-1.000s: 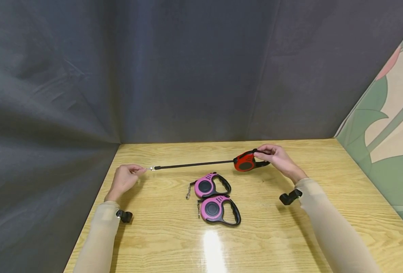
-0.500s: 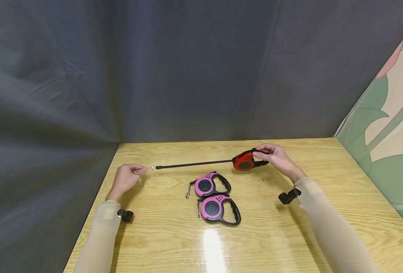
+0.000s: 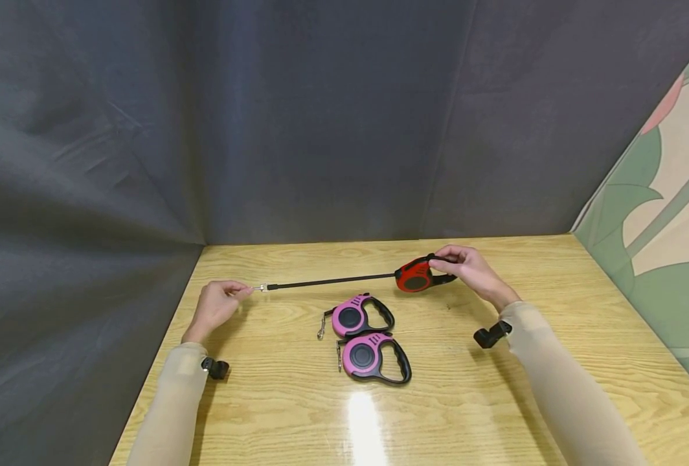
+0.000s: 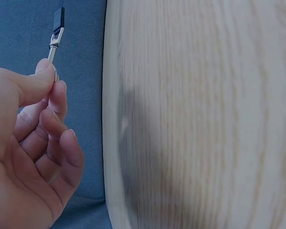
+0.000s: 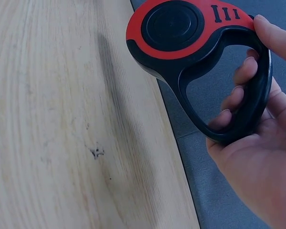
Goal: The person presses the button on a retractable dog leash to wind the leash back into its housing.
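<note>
Between my two hands a retractable dog leash stretches above the wooden table. My right hand [image 3: 474, 270] grips the black handle [image 5: 257, 102] of its red case [image 5: 136, 38], fingers curled through the loop and thumb on top. The black strap [image 3: 333, 280] runs straight and taut from the case to the left. At its far end, thumb and index finger of my left hand [image 3: 213, 310] pinch the metal clip [image 4: 52, 50]; the other fingers curl loosely. Two pink retractable leashes, a rear one [image 3: 342, 323] and a front one [image 3: 351, 367], lie close together on the table, their clips pointing left.
The wooden table [image 3: 274, 401] ends at the back and left against a dark grey cloth [image 3: 333, 129]. A flower-patterned panel [image 3: 665, 239] stands along the right side. Small dark marks [image 5: 96, 151] show on the tabletop under the right hand.
My right hand and the red leash case have shifted slightly left, and the stretched strap is a little shorter. The left hand is nearly still. Both pink leashes lie where they were.
</note>
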The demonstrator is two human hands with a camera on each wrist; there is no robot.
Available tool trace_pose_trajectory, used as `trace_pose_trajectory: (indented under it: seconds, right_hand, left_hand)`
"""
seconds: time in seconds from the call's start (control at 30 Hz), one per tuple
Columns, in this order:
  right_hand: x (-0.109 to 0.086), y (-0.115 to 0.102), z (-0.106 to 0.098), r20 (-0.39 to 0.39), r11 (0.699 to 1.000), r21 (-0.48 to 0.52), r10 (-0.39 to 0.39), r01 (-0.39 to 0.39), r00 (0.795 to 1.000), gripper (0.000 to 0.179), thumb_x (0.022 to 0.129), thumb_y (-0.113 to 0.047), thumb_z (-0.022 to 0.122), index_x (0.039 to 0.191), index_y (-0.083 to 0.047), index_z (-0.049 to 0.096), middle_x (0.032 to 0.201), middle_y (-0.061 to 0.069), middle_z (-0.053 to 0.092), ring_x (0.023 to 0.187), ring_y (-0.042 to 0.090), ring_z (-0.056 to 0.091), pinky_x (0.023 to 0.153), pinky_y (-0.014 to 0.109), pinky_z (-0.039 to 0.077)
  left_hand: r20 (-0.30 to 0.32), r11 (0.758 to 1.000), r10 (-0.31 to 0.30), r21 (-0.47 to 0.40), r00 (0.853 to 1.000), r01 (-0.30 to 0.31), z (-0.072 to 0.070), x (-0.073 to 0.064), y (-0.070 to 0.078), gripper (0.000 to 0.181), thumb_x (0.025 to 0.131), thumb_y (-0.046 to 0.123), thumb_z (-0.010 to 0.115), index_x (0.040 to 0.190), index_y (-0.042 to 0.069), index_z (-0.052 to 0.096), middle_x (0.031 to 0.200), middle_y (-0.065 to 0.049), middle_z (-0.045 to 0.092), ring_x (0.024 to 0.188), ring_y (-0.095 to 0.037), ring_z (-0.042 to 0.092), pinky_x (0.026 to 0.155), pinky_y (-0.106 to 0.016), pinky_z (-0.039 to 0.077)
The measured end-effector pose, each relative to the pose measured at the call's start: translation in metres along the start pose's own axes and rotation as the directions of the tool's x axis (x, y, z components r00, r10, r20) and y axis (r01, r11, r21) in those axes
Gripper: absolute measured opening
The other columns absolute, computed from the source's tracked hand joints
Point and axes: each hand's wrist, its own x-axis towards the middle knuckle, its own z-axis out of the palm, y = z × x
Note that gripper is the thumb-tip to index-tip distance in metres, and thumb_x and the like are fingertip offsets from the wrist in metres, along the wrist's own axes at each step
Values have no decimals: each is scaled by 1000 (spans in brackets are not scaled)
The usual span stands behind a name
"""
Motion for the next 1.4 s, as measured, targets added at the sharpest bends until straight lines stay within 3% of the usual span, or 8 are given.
trace_pose_trajectory:
  seconds: [0.13, 0.5, 0.7, 0.93, 1.17, 1.4]
  right_hand:
    - [1, 0, 1, 7, 1000, -6, 0, 0, 1000, 30, 104, -27, 73, 117, -1, 66, 103, -3, 76, 104, 18, 73, 92, 30, 54]
    - [5, -1, 7, 2, 1000, -13, 17, -17, 1000, 34, 102, -30, 75, 119, -1, 67, 99, -10, 75, 97, 9, 70, 91, 28, 53]
    - [2, -1, 7, 12, 1000, -27, 14, -14, 1000, 35, 102, -29, 74, 120, 1, 67, 100, -6, 74, 99, 16, 68, 88, 29, 52]
    - [3, -1, 6, 12, 1000, -15, 8, -8, 1000, 35, 103, -28, 74, 120, 1, 66, 101, -5, 75, 100, 13, 71, 90, 27, 54]
    - [4, 2, 7, 11, 1000, -5, -3, 3, 1000, 35, 102, -26, 74, 120, 3, 66, 102, -1, 76, 103, 19, 73, 89, 25, 55]
    - [5, 4, 8, 12, 1000, 0, -10, 10, 1000, 35, 102, -25, 74, 119, 5, 66, 102, -2, 77, 102, 17, 74, 89, 25, 55]
  left_hand:
    - [3, 1000, -1, 4, 1000, 1, 0, 0, 1, 22, 100, 25, 77, 103, 5, 84, 93, -13, 80, 68, -17, 59, 59, -28, 46]
    - [4, 1000, -9, -2, 1000, 9, 1, 0, 0, 21, 101, 26, 77, 104, 7, 84, 95, -12, 81, 65, -16, 60, 59, -29, 46]
    - [18, 1000, -10, -14, 1000, 10, 3, 0, 2, 22, 101, 27, 76, 104, 7, 84, 93, -12, 81, 64, -17, 59, 58, -29, 46]
    - [10, 1000, 5, -10, 1000, -5, 4, 2, 3, 20, 101, 27, 77, 103, 8, 84, 92, -11, 80, 63, -16, 58, 57, -29, 45]
    - [19, 1000, -1, -14, 1000, 1, 6, 1, 2, 21, 101, 28, 77, 103, 8, 84, 94, -12, 81, 63, -15, 57, 57, -28, 44]
    - [23, 999, 36, -31, 999, -36, 8, 0, 5, 21, 101, 27, 77, 103, 7, 84, 90, -13, 80, 62, -16, 57, 55, -28, 43]
